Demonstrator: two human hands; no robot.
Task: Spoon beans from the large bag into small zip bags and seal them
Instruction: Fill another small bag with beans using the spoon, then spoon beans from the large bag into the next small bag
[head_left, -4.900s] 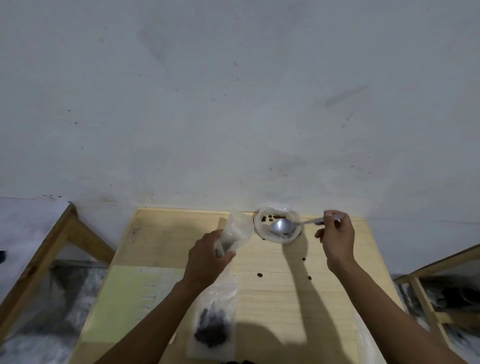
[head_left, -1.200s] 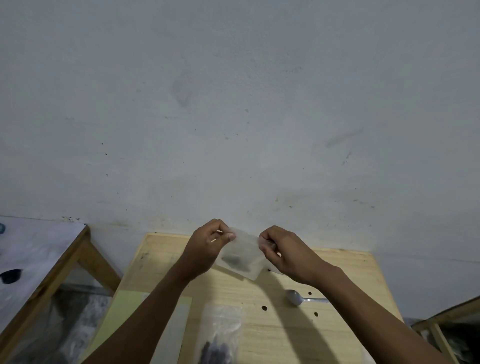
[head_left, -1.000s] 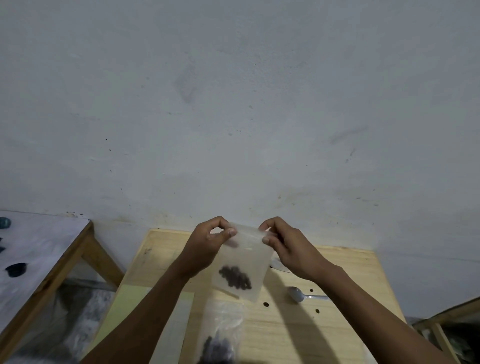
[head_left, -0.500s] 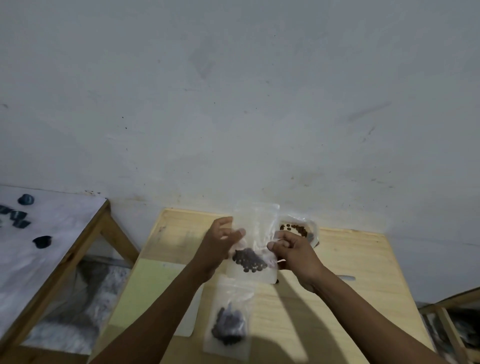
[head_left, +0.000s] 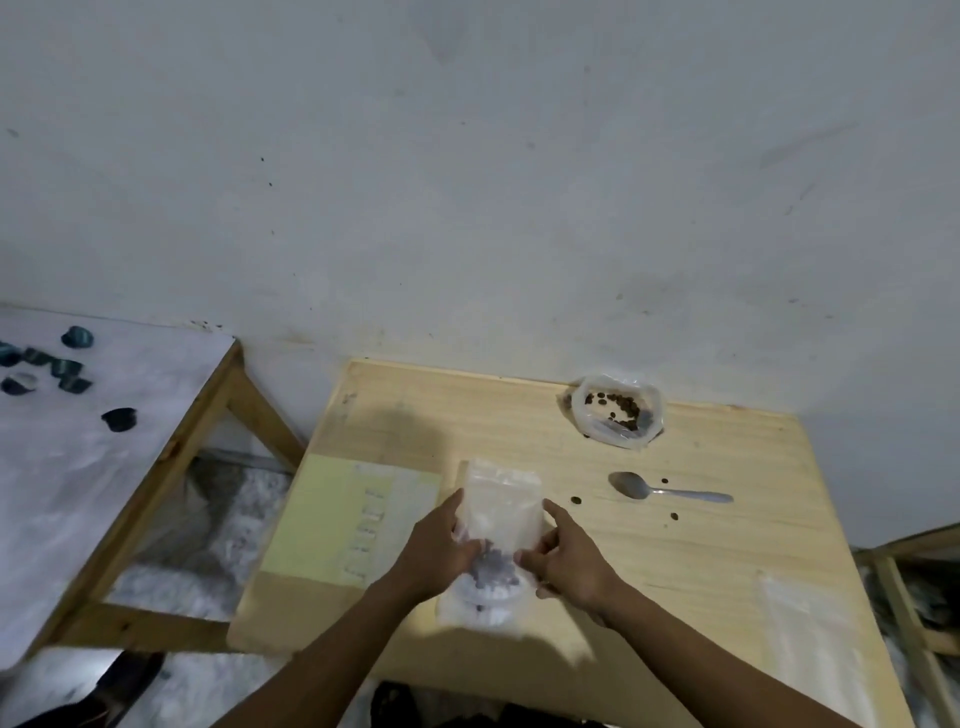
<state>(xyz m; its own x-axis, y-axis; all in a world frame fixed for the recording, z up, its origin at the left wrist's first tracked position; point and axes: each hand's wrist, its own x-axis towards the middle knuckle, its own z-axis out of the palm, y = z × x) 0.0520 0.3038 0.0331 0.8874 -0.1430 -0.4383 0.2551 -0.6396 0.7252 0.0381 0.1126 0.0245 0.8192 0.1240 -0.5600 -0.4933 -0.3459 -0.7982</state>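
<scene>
Basically both hands low over the wooden table (head_left: 727, 545), holding a small zip bag (head_left: 501, 512) w/ dark beans (head_left: 492, 570) pooled at its bottom; left hand (head_left: 441, 551) fingers curled on the bag's left edge, right hand (head_left: 566, 558) pinching the right edge, thumb raised along the side; bag sits on or just over another filled bag beneath, motion blur so can't tell if touching. Risks, as judgement: can't see whether the zip strip is fully shut, so a partial seal could spill beans when it's laid down; stacking on the lower bag may let it slide off; large bag (head_left: 618, 418) at the far edge is open-mouthed near the wall, a knock would scatter more; loose beans (head_left: 575, 501) already lie near the spoon (head_left: 670, 491), could roll off. Writing: yellow sheet (head_left: 332, 514) at left has faint printed rows, not readable; no brand or label legible on any bag.
</scene>
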